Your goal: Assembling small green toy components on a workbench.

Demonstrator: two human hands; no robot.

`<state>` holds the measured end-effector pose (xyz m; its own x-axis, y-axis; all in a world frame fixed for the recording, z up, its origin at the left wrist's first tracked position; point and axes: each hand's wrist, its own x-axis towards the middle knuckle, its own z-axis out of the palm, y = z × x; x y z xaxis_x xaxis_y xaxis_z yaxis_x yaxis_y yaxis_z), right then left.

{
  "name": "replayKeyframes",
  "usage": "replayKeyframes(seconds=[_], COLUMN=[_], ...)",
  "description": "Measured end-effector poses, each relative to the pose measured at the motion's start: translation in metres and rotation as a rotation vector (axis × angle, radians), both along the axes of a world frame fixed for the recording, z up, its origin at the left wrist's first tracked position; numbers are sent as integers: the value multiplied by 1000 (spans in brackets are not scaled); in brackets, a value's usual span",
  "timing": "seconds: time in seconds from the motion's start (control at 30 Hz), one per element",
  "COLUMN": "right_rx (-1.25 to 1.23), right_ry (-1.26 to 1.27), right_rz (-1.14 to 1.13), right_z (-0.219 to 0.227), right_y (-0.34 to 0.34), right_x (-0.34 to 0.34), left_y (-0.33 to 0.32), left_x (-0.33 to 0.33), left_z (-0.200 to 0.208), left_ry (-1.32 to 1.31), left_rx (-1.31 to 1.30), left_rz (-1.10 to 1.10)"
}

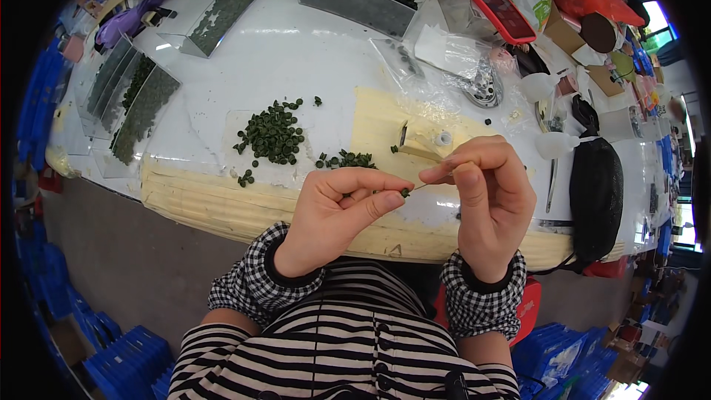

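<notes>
left hand fingers pinch a green bead; right hand fingers pinch a thin needle.

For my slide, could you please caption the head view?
Left hand pinches a small green bead; right hand holds a thin needle to it.

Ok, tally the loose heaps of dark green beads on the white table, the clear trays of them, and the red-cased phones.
Loose bead heaps: 2 (big heap, small heap)
Clear trays: 4 ()
Red-cased phone: 1
Total: 7
</notes>
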<state>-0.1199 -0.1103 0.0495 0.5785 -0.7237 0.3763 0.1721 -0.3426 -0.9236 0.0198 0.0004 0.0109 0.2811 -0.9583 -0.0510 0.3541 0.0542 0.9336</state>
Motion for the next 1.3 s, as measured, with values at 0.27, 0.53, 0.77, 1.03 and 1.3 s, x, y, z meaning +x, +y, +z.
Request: replayKeyframes(seconds=[0.27,0.53,0.77,1.03,1.3], right_rx=[-631,-621,-588,-749,-939], right_ry=[227,435,702,828,806], right_rz=[-429,-446,-391,-322,-371], right_z=[-13,-12,-4,-20,-31], right_y=[-30,-27,-22,-18,-18], right_x=[3,-10,-60,-65,-59], left_y=[3,0,2,4,1], left_x=[5,8,12,6,2], left_z=[0,4,1,-2,0], left_ry=[320,638,727,431,282], left_rx=[24,90,26,8,64], left_rz=[-35,40,-56,51,101])
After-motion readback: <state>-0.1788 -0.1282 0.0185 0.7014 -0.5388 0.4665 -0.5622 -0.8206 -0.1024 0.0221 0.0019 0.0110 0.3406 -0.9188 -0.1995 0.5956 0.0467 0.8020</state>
